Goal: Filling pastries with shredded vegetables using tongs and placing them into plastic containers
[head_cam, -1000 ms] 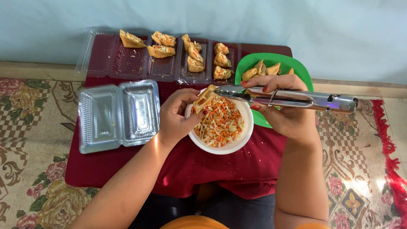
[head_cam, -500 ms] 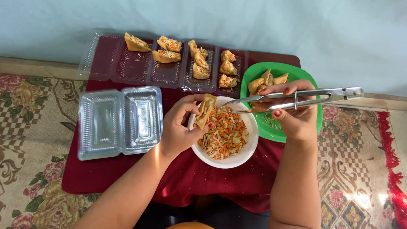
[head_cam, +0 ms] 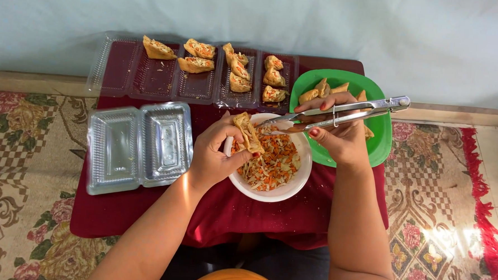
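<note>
My left hand [head_cam: 215, 155] holds a golden fried tofu pocket [head_cam: 248, 132] over the left rim of a white bowl [head_cam: 269, 193]. The bowl holds shredded vegetable filling [head_cam: 270, 163], orange and pale. My right hand [head_cam: 339, 130] grips metal tongs [head_cam: 340, 112], shut, whose tips reach into the bowl just right of the pocket. Behind my right hand a green plate [head_cam: 380, 140] carries several unfilled pockets [head_cam: 318, 91].
A clear segmented tray [head_cam: 151, 77] at the back of the dark red cloth [head_cam: 223, 211] holds several filled pockets [head_cam: 196, 56]. An open clear hinged container [head_cam: 139, 146] lies to the left. Patterned carpet [head_cam: 30, 147] surrounds the low table; a pale wall stands behind.
The tongs swung from lying level above the bowl to pointing down into it beside the pocket. My left hand stayed at the bowl's rim with the pocket.
</note>
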